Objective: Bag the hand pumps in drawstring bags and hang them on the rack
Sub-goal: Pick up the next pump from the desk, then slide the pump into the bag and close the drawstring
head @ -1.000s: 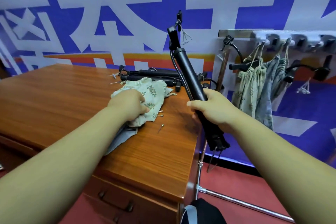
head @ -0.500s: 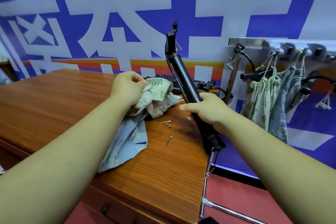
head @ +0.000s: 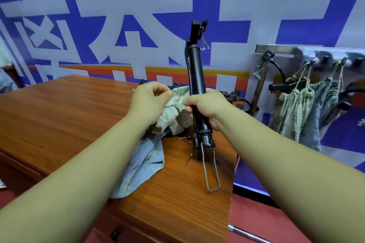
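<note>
— Black hand pump [head: 195, 69]: where is it?
— Centre frame, upright above the worktop [head: 59, 114]; my right grip [head: 209, 108] wraps its barrel.
— Left?
— My left grip [head: 150, 100] pinches the leaf-print drawstring bag [head: 173, 116] beside it.

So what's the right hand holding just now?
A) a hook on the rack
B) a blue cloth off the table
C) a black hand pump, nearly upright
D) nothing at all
C: the right hand is curled round the barrel of the black hand pump, which stands nearly upright, while the left hand pinches the leaf-print bag beside it.
</note>
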A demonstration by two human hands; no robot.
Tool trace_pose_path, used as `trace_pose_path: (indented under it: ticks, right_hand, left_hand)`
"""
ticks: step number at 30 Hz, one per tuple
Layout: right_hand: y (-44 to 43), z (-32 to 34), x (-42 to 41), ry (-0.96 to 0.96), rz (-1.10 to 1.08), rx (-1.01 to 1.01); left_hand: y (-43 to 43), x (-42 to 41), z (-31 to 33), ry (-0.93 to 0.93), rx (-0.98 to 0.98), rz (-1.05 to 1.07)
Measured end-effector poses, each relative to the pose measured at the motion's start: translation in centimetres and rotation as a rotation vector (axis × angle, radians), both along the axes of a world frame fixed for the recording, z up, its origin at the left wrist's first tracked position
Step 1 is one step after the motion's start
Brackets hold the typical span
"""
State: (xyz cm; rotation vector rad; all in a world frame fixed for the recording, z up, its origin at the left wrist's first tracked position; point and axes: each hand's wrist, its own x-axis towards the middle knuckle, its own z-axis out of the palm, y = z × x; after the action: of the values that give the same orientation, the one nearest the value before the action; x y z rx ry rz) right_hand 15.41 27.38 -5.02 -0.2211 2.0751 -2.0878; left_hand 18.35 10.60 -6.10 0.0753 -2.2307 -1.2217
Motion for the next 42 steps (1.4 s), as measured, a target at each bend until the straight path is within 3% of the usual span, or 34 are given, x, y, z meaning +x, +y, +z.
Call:
trace_pose_path:
  ticks: [5, 8, 16, 24, 30, 42]
  right_hand:
    - [0.1, 1.6, -0.9, 0.066, -0.080, 0.002]
    - [0.7, 3.2, -1.1, 0.114, -0.076, -0.065]
    - [4.3, 5.0, -1.3, 0.215, -0.023, 0.043]
    - [6.1, 4.2, -0.8, 0.189, 0.051, 0.007]
    - [6.4, 4.7, -1.5, 0.227, 0.028, -0.063]
    - [12.6, 10.2, -0.3, 0.356, -0.121, -0.311]
  left_hand:
    - [-1.3, 1.8, -1.2, -0.222, -0.289, -0.099]
    - [-1.6, 2.3, -1.5, -0.279, -0.390, -0.035]
    - [-2.5, 1.6, 2.8, -0.293, 0.109, -0.065]
    - [-2.7, 0.4, 7.7, -0.343, 0.550, -0.346]
    - [-2.4, -0.3, 10.5, -0.250, 0.656, -0.499]
    - [6.2, -0.3, 17.7, 0.055, 0.517, -0.628]
